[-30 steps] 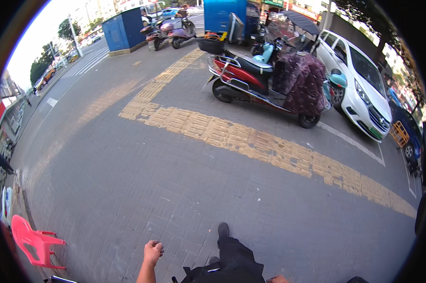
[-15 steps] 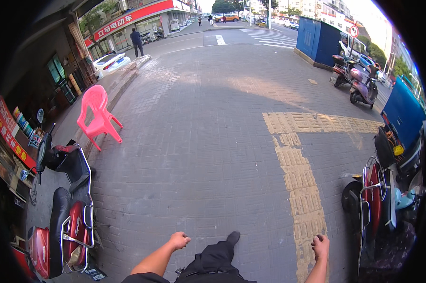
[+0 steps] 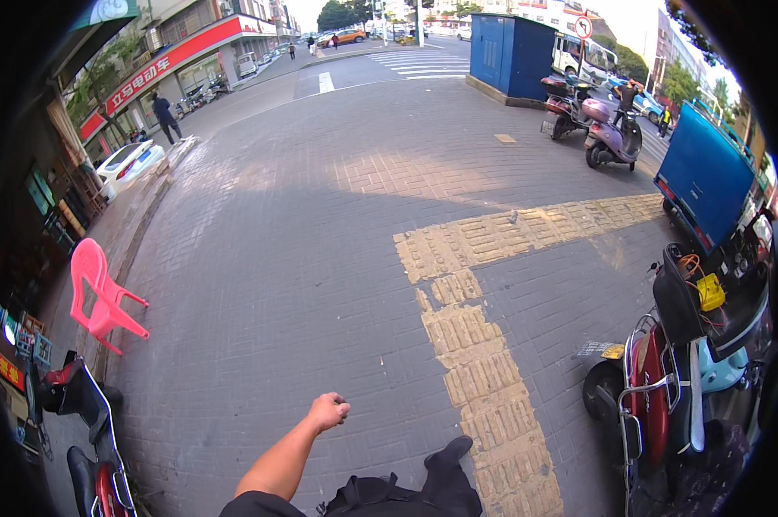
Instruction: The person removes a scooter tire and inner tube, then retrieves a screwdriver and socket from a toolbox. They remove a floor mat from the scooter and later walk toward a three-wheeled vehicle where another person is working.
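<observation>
My left hand [image 3: 328, 412] swings in front of me above the grey paving, its fingers curled in and closed with nothing visible in them. It touches nothing. My right hand is out of view. Below, my leg in dark trousers and a dark shoe [image 3: 451, 450] step beside the yellow tactile strip [image 3: 484, 370].
A pink plastic chair [image 3: 104, 297] stands at left, above a parked scooter [image 3: 96, 431]. Red scooter [image 3: 652, 379] and blue cargo vehicle [image 3: 708, 177] line the right. Farther off are a purple scooter [image 3: 613, 138], a blue metal cabinet [image 3: 509, 60] and a standing person [image 3: 165, 116].
I have moved forward and my view has swung right, so the chair and left scooter slid left and down. My right hand has left the view; my left hand stays curled.
</observation>
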`<state>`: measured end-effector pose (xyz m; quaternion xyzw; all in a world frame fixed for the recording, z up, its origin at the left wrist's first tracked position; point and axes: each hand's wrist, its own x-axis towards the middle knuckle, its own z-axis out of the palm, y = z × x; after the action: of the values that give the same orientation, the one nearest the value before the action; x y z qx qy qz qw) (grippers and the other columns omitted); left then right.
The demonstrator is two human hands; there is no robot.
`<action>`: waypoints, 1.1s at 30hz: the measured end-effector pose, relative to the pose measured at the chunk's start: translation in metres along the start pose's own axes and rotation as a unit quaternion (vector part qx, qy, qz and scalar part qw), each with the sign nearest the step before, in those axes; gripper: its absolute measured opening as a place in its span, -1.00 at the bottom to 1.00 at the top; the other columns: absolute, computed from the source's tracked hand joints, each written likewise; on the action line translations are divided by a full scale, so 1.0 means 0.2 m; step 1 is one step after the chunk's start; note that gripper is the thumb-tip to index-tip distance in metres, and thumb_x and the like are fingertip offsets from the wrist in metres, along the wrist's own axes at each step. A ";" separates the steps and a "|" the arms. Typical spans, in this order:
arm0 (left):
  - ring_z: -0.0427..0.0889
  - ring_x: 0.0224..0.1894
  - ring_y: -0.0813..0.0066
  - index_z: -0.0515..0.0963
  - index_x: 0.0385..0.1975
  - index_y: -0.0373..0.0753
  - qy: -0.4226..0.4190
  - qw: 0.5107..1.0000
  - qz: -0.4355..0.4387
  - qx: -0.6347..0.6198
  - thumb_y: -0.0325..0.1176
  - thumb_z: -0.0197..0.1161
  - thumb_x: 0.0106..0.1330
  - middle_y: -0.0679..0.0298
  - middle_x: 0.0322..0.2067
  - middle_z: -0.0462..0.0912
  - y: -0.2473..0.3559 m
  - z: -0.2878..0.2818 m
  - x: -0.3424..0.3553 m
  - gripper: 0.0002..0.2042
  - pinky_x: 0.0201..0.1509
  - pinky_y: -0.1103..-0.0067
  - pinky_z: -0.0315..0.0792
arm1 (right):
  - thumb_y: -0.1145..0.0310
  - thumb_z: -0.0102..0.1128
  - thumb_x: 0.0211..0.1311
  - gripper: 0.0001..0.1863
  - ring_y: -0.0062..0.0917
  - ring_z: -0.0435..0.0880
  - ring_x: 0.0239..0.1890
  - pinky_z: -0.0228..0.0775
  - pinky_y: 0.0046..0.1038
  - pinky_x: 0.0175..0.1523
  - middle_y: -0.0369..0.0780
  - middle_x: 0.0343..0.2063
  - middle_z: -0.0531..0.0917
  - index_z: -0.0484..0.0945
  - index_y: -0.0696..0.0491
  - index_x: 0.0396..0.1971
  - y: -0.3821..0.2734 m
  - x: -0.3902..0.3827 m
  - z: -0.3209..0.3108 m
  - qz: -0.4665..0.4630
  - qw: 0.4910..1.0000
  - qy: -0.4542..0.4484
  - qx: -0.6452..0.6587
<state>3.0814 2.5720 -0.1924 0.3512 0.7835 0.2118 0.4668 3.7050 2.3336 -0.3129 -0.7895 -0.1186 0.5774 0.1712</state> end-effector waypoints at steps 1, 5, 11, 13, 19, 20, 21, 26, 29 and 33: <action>0.71 -0.42 0.43 0.58 -0.14 -0.42 0.024 0.999 0.023 0.002 -0.32 0.19 0.18 0.07 -0.37 0.71 0.15 0.03 0.14 -0.67 -0.29 0.50 0.58 | 0.31 0.21 0.21 -0.66 -0.42 0.65 -0.44 0.48 -0.38 -0.46 -0.12 -0.39 0.64 0.55 0.15 -0.05 -0.04 0.06 -0.05 0.043 0.999 -0.006 0.005; 0.54 -0.56 0.50 0.50 -0.19 -0.45 0.014 0.994 0.040 -0.103 -0.40 0.10 0.22 0.20 -0.54 0.55 0.57 0.26 0.54 -0.74 -0.53 0.57 0.43 | 0.32 0.26 0.17 -0.76 -0.48 0.59 -0.57 0.42 -0.36 -0.53 -0.21 -0.54 0.61 0.59 0.19 -0.29 -0.48 0.31 -0.09 0.043 0.998 0.034 -0.015; 0.53 -0.65 0.39 0.39 -0.15 -0.32 -0.148 0.982 -0.108 -0.046 -0.43 0.13 0.25 0.22 -0.58 0.49 0.95 0.73 0.88 -0.79 -0.64 0.48 0.44 | 0.09 0.26 0.12 -0.55 -0.20 0.66 -0.04 0.48 -0.31 0.05 -0.05 -0.12 0.69 0.65 0.11 -0.10 -1.77 0.46 -0.34 -0.132 0.975 0.104 -0.144; 0.57 -0.62 0.35 0.41 -0.13 -0.33 -0.182 0.977 -0.115 -0.010 -0.43 0.13 0.25 0.21 -0.56 0.52 1.09 0.86 1.05 -0.77 -0.63 0.45 0.46 | 0.12 0.28 0.15 -0.54 -0.25 0.69 -0.09 0.51 -0.34 0.02 -0.04 -0.15 0.70 0.61 0.16 -0.07 -2.10 0.47 -0.48 -0.167 0.976 0.119 -0.075; 0.50 -0.67 0.44 0.43 -0.26 -0.28 -0.227 0.972 -0.046 0.048 -0.43 0.13 0.24 0.28 -0.63 0.46 2.00 1.39 1.77 -0.87 -0.68 0.54 0.35 | 0.22 0.34 0.16 -0.57 -0.38 0.73 -0.18 0.55 -0.40 -0.07 -0.04 -0.21 0.72 0.59 0.22 -0.08 -2.56 0.52 -0.79 -0.154 0.953 0.259 0.039; 0.46 -0.67 0.50 0.44 -0.32 -0.24 -0.252 0.965 -0.032 0.063 -0.39 0.11 0.25 0.31 -0.61 0.47 2.25 1.47 1.83 -0.91 -0.66 0.57 0.33 | 0.23 0.35 0.16 -0.59 -0.39 0.73 -0.18 0.55 -0.40 -0.07 -0.05 -0.22 0.72 0.60 0.22 -0.09 -2.60 0.49 -0.83 -0.110 0.953 0.272 0.073; 0.34 -0.71 0.64 0.37 -0.40 -0.27 -0.244 0.968 0.028 0.048 -0.44 0.08 0.24 0.39 -0.65 0.34 2.47 1.58 1.90 -0.93 -0.71 0.67 0.17 | 0.26 0.37 0.14 -0.59 -0.38 0.73 -0.17 0.55 -0.38 -0.07 -0.04 -0.21 0.72 0.60 0.21 -0.09 -2.64 0.48 -0.86 -0.101 0.950 0.280 0.094; 0.51 -0.52 0.61 0.51 -0.10 -0.38 -0.272 0.932 0.215 0.105 -0.37 0.12 0.31 0.27 -0.45 0.57 3.64 2.15 2.01 -0.74 -0.52 0.66 0.39 | 0.31 0.35 0.19 -0.62 -0.55 0.67 -0.22 0.53 -0.47 -0.09 -0.19 -0.23 0.71 0.58 0.23 -0.07 -2.95 0.38 -1.17 -0.209 0.871 0.362 0.257; 0.54 -0.45 0.58 0.50 -0.05 -0.39 -0.323 0.895 0.296 0.085 -0.33 0.14 0.36 0.26 -0.39 0.60 4.17 2.54 1.94 -0.72 -0.41 0.65 0.44 | 0.41 0.30 0.24 -0.70 -0.64 0.63 -0.23 0.51 -0.55 -0.10 -0.24 -0.26 0.69 0.58 0.23 -0.08 -3.16 0.36 -1.47 -0.300 0.807 0.397 0.318; 0.57 -0.39 0.57 0.48 0.02 -0.40 -0.383 0.843 0.373 0.056 -0.31 0.16 0.37 0.23 -0.32 0.61 4.57 2.99 1.73 -0.67 -0.30 0.63 0.49 | 0.44 0.22 0.28 -0.76 -0.64 0.65 -0.29 0.51 -0.58 -0.19 -0.22 -0.31 0.68 0.58 0.24 -0.11 -3.43 0.37 -1.86 -0.337 0.780 0.427 0.309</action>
<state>3.8206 3.4402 -0.0738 0.6960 0.3628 0.1746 0.5945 4.0885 2.9385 0.0036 -0.7694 -0.1072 0.0922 0.6230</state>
